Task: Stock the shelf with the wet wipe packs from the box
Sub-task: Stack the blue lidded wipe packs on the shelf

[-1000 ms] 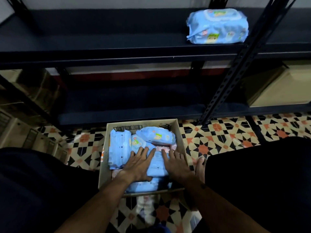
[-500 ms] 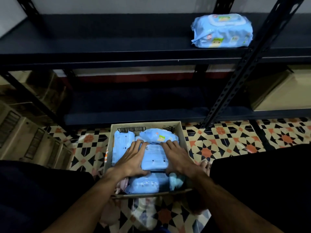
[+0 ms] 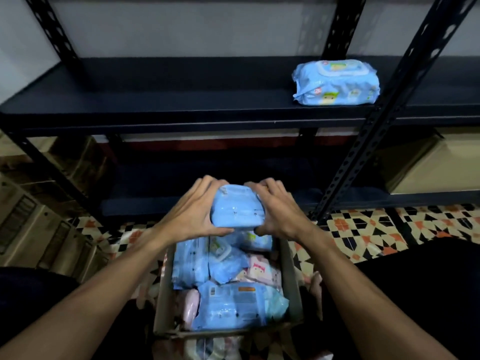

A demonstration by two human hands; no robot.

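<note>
Both hands have risen out of the box (image 3: 292, 276) since a second ago, lifting a blue pack (image 3: 236, 207) that earlier lay under flat palms. Now the left hand (image 3: 191, 213) and right hand (image 3: 279, 211) clamp it from either side, fingers curled over its far edge, thumbs beneath. It hangs above the box's far end, in front of the lower shelf (image 3: 161, 203). More packs (image 3: 228, 302), blue and pink, fill the box. One pack (image 3: 336, 83) lies on the upper shelf (image 3: 155, 100).
</note>
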